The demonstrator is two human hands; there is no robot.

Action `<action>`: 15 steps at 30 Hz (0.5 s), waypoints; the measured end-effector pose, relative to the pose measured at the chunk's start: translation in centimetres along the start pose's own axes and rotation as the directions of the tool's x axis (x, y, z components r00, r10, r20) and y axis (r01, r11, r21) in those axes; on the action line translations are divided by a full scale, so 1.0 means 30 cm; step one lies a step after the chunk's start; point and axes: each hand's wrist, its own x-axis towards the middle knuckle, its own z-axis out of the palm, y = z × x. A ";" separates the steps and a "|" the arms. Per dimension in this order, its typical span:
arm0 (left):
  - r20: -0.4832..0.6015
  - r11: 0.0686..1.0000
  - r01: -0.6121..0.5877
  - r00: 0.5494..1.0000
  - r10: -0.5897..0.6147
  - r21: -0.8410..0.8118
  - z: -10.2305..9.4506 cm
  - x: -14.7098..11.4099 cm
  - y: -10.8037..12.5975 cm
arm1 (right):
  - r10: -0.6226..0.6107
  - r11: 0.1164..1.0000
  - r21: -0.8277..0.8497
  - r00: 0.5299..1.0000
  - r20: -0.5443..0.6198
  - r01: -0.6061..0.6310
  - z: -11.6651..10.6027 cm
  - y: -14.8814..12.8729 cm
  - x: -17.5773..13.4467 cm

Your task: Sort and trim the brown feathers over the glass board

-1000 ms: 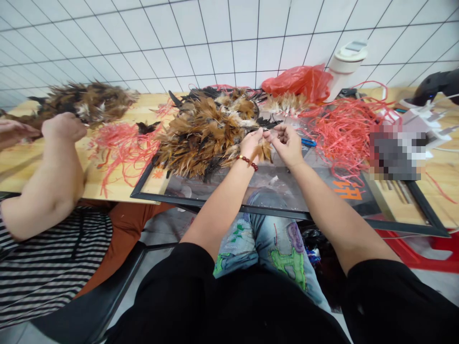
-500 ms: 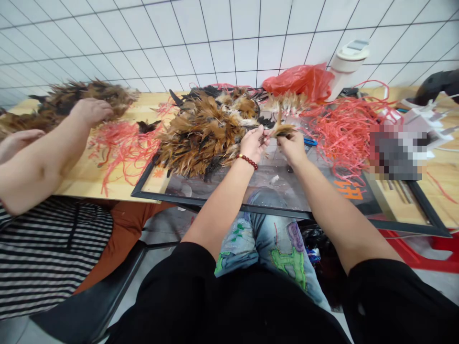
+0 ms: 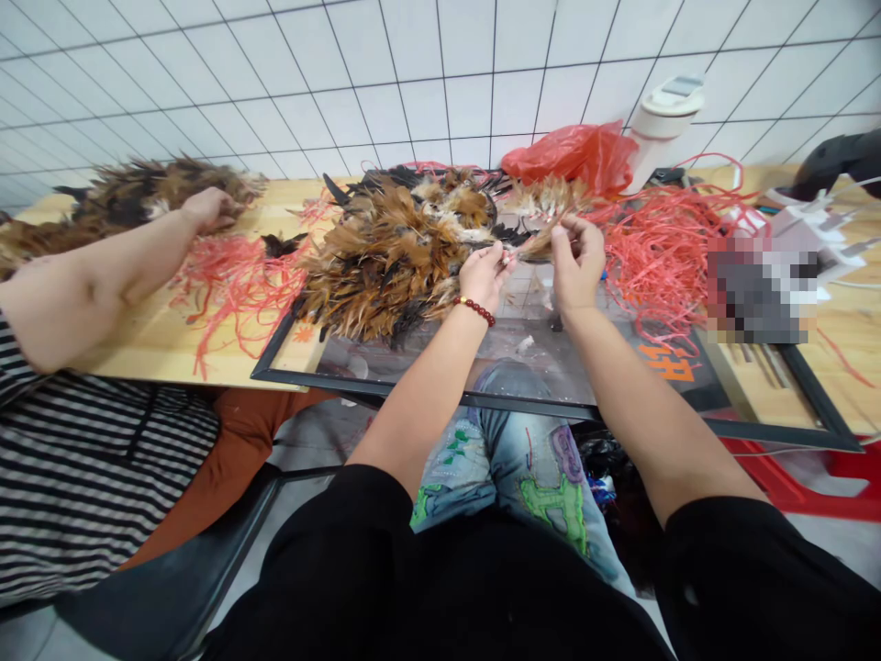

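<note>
Over the black-framed panel [image 3: 537,404] at the table's [image 3: 158,363] near edge, you have a small brown feather tuft [image 3: 540,244] between your hands. Left hand [image 3: 483,278]: fingertips in a narrow pinch, apparently on the tuft's pale end. Right hand [image 3: 579,262]: thumb and fingers part-curled at the brown tips; cannot tell whether they grip. Judgement: hold the left pinch steady and low on the quills, smooth the tips outward lightly, never against the barbs, and stay clear of the brown feather heap [image 3: 385,257] just left, which could snag. Containers, back edge: red plastic bag [image 3: 571,156], contents hidden; white lidded bottle [image 3: 661,133] just right of it, contents not visible.
</note>
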 end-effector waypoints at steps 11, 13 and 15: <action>0.023 0.999 -0.021 1.000 0.020 0.028 0.009 -0.009 -0.013 | 0.244 0.956 0.116 0.951 0.192 -0.269 0.009 -0.024 -0.013; 0.022 1.000 -0.014 1.000 0.013 0.025 0.009 -0.010 -0.014 | 0.290 0.922 0.182 0.921 0.260 -0.342 0.032 -0.001 -0.016; 0.018 1.000 -0.003 1.000 0.003 0.017 0.009 -0.010 -0.013 | 0.263 0.934 0.166 0.925 0.275 -0.315 0.038 0.019 -0.013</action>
